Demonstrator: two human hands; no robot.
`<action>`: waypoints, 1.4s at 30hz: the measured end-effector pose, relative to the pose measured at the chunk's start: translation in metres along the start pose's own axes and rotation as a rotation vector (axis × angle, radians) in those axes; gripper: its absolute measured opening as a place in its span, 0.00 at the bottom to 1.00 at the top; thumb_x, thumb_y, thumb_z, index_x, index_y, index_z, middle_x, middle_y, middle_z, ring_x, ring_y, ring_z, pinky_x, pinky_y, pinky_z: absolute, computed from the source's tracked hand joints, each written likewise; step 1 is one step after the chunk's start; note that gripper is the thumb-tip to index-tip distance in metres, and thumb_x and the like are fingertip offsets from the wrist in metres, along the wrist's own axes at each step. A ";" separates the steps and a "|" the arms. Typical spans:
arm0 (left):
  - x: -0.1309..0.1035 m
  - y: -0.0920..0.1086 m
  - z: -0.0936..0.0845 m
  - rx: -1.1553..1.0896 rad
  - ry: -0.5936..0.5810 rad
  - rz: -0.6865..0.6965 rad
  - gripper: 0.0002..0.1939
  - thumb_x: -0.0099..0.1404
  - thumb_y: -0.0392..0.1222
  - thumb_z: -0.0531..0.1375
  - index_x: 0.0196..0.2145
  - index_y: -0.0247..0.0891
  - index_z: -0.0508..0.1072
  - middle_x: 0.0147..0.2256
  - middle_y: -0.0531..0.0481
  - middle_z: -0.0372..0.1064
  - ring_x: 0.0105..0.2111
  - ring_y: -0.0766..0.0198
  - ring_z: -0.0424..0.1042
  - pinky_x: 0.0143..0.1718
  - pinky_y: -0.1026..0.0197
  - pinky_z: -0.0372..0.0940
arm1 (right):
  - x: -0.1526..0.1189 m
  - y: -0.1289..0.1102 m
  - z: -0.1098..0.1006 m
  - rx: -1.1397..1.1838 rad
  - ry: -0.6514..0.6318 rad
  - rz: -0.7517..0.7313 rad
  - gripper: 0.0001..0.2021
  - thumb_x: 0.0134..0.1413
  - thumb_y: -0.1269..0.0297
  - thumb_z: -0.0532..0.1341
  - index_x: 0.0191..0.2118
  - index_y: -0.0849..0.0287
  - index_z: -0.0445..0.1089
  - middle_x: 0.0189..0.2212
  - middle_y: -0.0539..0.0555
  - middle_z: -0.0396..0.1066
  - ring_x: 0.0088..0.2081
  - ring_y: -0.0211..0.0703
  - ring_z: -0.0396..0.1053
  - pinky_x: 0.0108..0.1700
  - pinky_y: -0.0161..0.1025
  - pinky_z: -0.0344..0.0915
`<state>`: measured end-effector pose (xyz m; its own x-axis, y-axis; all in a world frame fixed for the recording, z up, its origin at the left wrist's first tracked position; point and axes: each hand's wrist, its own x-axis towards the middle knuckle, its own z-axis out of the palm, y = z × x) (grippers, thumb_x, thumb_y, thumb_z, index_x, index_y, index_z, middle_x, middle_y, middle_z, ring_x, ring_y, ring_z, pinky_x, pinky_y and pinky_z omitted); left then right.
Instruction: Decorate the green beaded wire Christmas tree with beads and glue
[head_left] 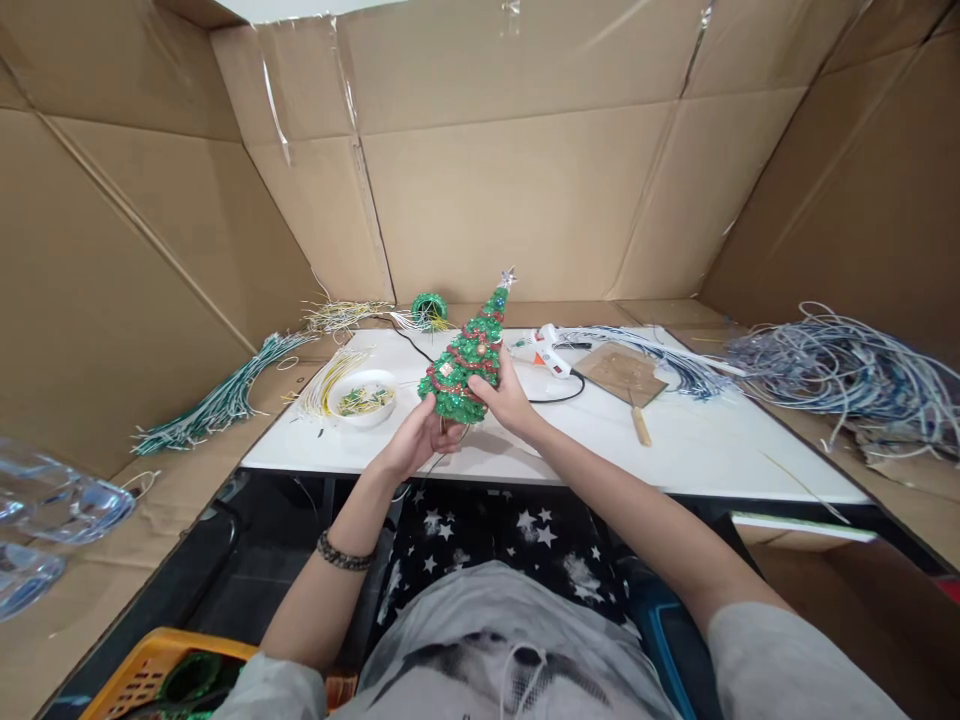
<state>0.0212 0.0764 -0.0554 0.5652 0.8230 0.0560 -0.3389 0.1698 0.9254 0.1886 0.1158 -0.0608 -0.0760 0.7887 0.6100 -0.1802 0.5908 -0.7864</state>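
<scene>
While tilted above the near edge of the white table (697, 450), held: small green tree (469, 360), left hand (420, 440) cupping its base, right hand (506, 398) gripping its side, likely for steadying. Right of it, glue gun (547, 350); left, white bowl (362, 397).

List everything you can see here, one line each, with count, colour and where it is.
Christmas tree: one, green with red garland and a silver star, held over the table's near edge.
Table: one, white, centre.
Bowl: one, white, left on table, small green and yellow bits inside.
Glue gun: one, white, lying right of the tree.
Board: one, brown, right of glue gun.
Wire bundles: several, blue-white at right, green and yellow at left.
Tinsel roll: one, green, table's far edge.
Basket: one, orange, bottom left.
Left hand: under the tree's base.
Right hand: on the tree's side.
</scene>
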 end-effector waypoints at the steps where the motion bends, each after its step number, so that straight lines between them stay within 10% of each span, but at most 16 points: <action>1: 0.000 0.000 0.001 -0.041 0.002 0.041 0.18 0.56 0.52 0.67 0.37 0.37 0.72 0.24 0.55 0.60 0.21 0.69 0.55 0.22 0.65 0.53 | 0.001 0.001 -0.001 -0.003 0.013 0.001 0.42 0.47 0.34 0.65 0.61 0.54 0.56 0.51 0.58 0.70 0.53 0.51 0.69 0.58 0.48 0.67; 6: 0.003 -0.002 0.006 -0.086 -0.001 0.194 0.08 0.47 0.30 0.62 0.26 0.36 0.68 0.24 0.53 0.61 0.26 0.67 0.62 0.30 0.62 0.61 | 0.004 0.004 -0.005 -0.010 0.136 0.038 0.43 0.47 0.32 0.63 0.61 0.55 0.57 0.48 0.59 0.70 0.51 0.51 0.69 0.58 0.49 0.68; 13: 0.009 -0.006 0.008 -0.060 0.194 0.111 0.06 0.56 0.34 0.62 0.28 0.37 0.67 0.22 0.57 0.57 0.20 0.72 0.56 0.20 0.68 0.54 | 0.005 0.006 -0.006 -0.002 0.138 0.003 0.39 0.49 0.34 0.63 0.60 0.55 0.59 0.48 0.58 0.72 0.50 0.49 0.71 0.55 0.47 0.70; 17: 0.005 -0.003 0.009 -0.142 0.185 0.127 0.12 0.45 0.29 0.63 0.30 0.36 0.69 0.25 0.55 0.62 0.22 0.71 0.60 0.20 0.69 0.55 | 0.004 0.006 -0.005 -0.002 0.100 -0.022 0.38 0.50 0.36 0.64 0.59 0.54 0.58 0.50 0.58 0.71 0.52 0.50 0.70 0.56 0.48 0.69; 31: 0.015 -0.008 0.018 -0.414 0.554 0.105 0.23 0.71 0.53 0.55 0.22 0.35 0.66 0.12 0.61 0.49 0.10 0.78 0.39 0.09 0.74 0.38 | -0.002 0.009 -0.003 -0.095 -0.211 -0.025 0.39 0.50 0.35 0.64 0.59 0.56 0.55 0.56 0.62 0.67 0.58 0.54 0.67 0.61 0.52 0.65; 42: 0.015 -0.011 0.009 -0.414 0.520 0.120 0.28 0.68 0.59 0.58 0.18 0.38 0.58 0.10 0.62 0.43 0.10 0.78 0.40 0.10 0.73 0.41 | 0.006 -0.006 -0.018 -0.317 0.155 -0.486 0.08 0.66 0.58 0.56 0.47 0.52 0.66 0.40 0.55 0.71 0.40 0.44 0.71 0.43 0.44 0.71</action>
<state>0.0401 0.0818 -0.0612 0.1054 0.9853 -0.1341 -0.6959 0.1695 0.6978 0.2065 0.1198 -0.0544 0.0898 0.4171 0.9044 0.1450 0.8929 -0.4262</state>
